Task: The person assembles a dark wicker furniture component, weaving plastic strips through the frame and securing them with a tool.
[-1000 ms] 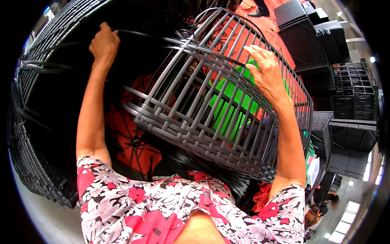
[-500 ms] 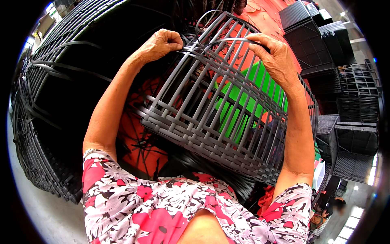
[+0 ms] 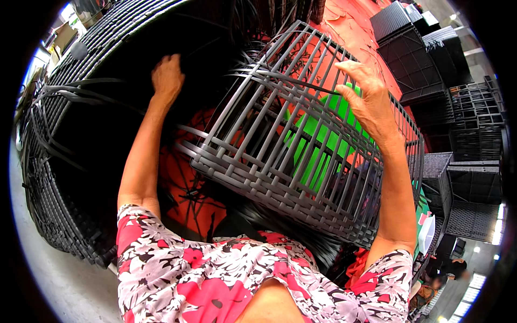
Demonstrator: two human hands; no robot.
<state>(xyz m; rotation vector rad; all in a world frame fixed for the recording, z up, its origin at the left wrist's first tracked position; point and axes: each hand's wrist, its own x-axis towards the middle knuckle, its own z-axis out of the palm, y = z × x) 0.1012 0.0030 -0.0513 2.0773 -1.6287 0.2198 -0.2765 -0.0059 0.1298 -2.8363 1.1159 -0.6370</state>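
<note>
A grey woven frame [image 3: 301, 199] lies tilted before me, its lower band densely woven from flat plastic strips and its upper part open bars. My right hand [image 3: 369, 102] is above its right part, thumb and fingers apart. A loose dark strip [image 3: 301, 84] crosses the bars and runs to near that thumb. My left hand [image 3: 168, 79] is off the frame's left side, against a dark hollow, with its fingers curled in; whatever they hold cannot be made out. Several strip ends [image 3: 191, 141] stick out from the frame's left edge.
A large dark woven piece [image 3: 59, 215] with loose strips [image 3: 81, 91] curves along the left. Behind the bars show a green surface [image 3: 312, 142] and a red sheet [image 3: 350, 27]. Stacked dark woven pieces [image 3: 412, 59] stand at the right, near a white object [image 3: 426, 235].
My left hand has left the frame's edge and moved left and slightly down. My right hand has lowered a little, its fingers wider apart. The strip's raised loop now lies flatter across the bars.
</note>
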